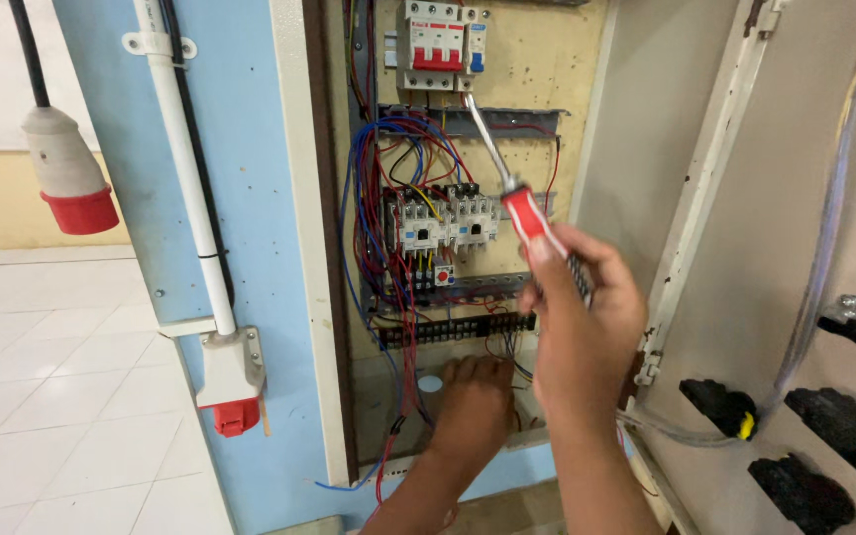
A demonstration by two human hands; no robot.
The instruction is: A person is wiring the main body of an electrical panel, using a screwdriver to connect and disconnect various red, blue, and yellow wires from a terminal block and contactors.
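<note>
My right hand [582,317] grips a screwdriver [515,188] by its red handle, its metal shaft pointing up and left toward the circuit breakers [438,45] at the top of an open electrical cabinet. My left hand [473,401] reaches low into the cabinet, its fingers among the loose wires just under the black terminal strip [458,329]. White contactors [438,223] with red, blue and black wiring [374,198] sit mid-panel, above my left hand.
The cabinet door [804,248] hangs open on the right, with black switch backs [849,426] and a clear cable bundle. On the blue cabinet side to the left run a white conduit [185,168] and a red-tipped socket [233,381]. A red and white plug [66,173] hangs over the white tiled floor.
</note>
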